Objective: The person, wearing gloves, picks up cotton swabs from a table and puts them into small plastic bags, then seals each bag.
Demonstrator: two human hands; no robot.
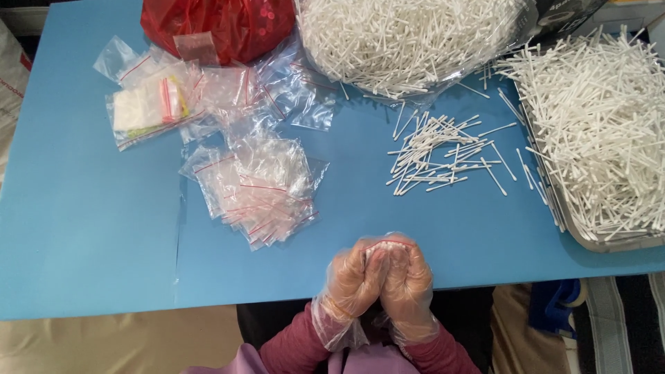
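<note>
Bag [388, 244], small, clear, red-striped at its top, sits pinched between left hand [352, 277] and right hand [409, 277], both gloved and pressed together at the table [90, 228] edge. Empty bags [256, 183] lie left, loose swabs [436, 156] ahead.

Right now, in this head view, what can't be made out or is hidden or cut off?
- Small zip bag: mostly covered by the left hand and right hand; contents unreadable.
- Red plastic bag: cut off by the top edge; contents hidden.
- Metal tray of swabs: its right side runs past the frame edge.
- Filled pouch: contents blurred behind crinkled plastic.
</note>
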